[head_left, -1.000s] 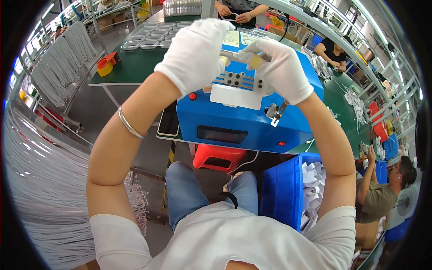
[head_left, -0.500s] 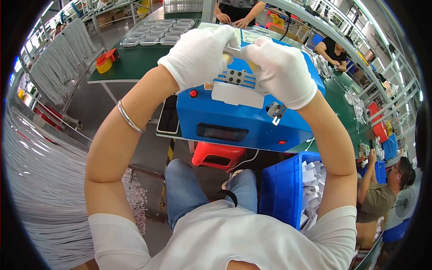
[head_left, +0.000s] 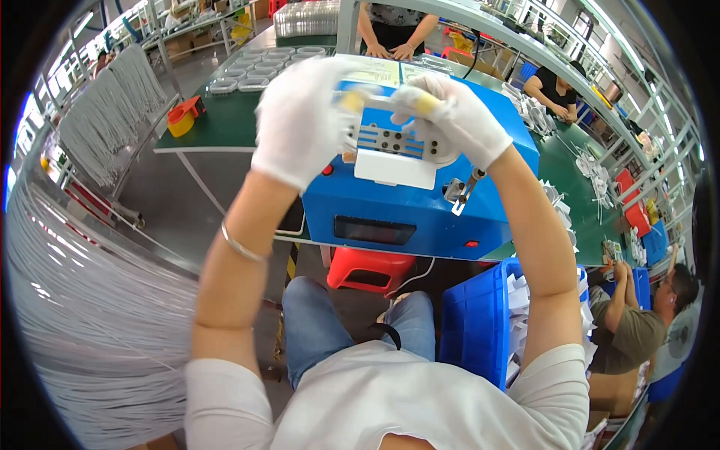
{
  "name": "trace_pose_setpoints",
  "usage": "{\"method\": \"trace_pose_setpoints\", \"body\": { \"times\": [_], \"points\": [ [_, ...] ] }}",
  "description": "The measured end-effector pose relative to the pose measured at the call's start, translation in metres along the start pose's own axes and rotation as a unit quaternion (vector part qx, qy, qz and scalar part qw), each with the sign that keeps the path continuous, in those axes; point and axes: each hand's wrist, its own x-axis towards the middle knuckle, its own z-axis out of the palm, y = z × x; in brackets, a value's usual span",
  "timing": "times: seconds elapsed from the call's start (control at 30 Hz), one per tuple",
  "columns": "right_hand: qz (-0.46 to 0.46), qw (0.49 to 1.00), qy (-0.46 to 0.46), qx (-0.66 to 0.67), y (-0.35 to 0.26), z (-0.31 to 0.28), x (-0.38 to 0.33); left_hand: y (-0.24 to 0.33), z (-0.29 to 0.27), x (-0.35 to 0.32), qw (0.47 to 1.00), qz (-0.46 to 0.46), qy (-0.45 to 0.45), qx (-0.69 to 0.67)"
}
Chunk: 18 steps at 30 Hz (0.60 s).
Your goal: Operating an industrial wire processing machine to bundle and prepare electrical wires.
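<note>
Green tabletop (head_left: pixel 229 124) ran at left; your left grip (head_left: pixel 298 124) was a blur, spread or pinching you couldn't tell; centre, the blue machine (head_left: pixel 375 202) stood on that tabletop; your right grip (head_left: pixel 466 124) curled above it, hold unclear.

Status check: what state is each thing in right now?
left hand: gloved, raised, blurred; grip unclear
right hand: gloved, curled; grip unclear
blue machine: upright on the green table
screen: dark
blue bin: open, holding white pieces
red stool: upright, below the machine
clear trays: laid in rows
pale cords: hanging
</note>
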Motion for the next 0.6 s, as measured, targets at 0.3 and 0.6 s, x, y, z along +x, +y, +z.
{"method": "trace_pose_setpoints", "body": {
  "times": [0.3,0.6],
  "points": [
    [-0.077,0.99,-0.061,-0.098,0.006,-0.011,-0.013,0.035,0.003,-0.06,0.916,-0.256,0.034,-0.308],
    [-0.059,0.988,-0.071,-0.122,0.007,-0.027,-0.023,0.075,0.047,-0.105,0.627,-0.477,-0.027,-0.616]
  ]
}}
